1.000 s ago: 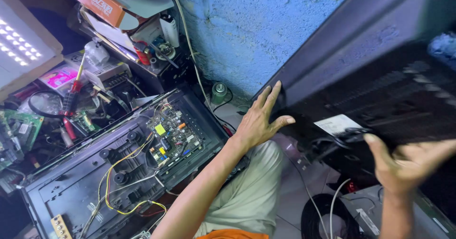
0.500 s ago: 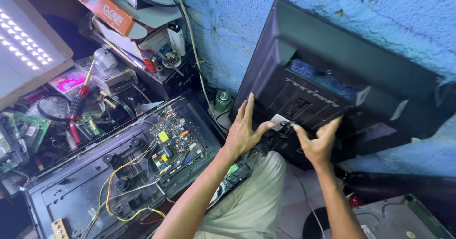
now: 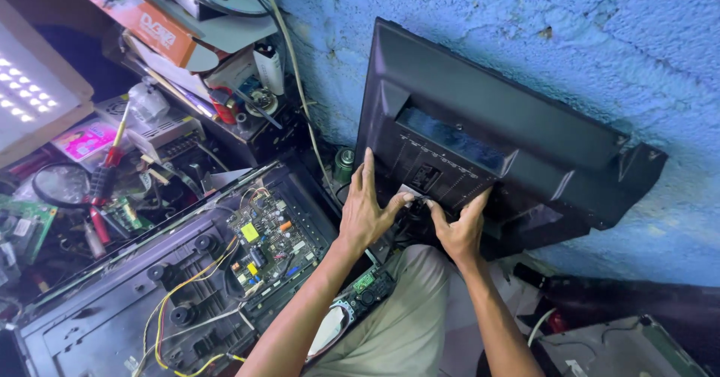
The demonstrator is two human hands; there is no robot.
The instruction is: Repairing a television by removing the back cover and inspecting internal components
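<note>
a leaning set, held only by flat palms

our left hand (image 3: pixel 365 210) lies spread flat, fingers splayed, on the lower back of the black television (image 3: pixel 480 141); our right hand (image 3: pixel 459 227) presses open beside it, thumb tucked toward the dark socket area between the two; neither hand grips anything; the set stands tilted against the rough blue wall (image 3: pixel 465 25), its bottom edge near our knee; we judge that, with palms only pushing, the foot of the panel could slide out and the set topple; it would fall onto the opened chassis (image 3: pixel 150 294) with its green circuit board (image 3: pixel 266 242) and yellow wires (image 3: pixel 176 302) just left; the small can (image 3: pixel 343 164) by the wall could also be knocked over.
</note>
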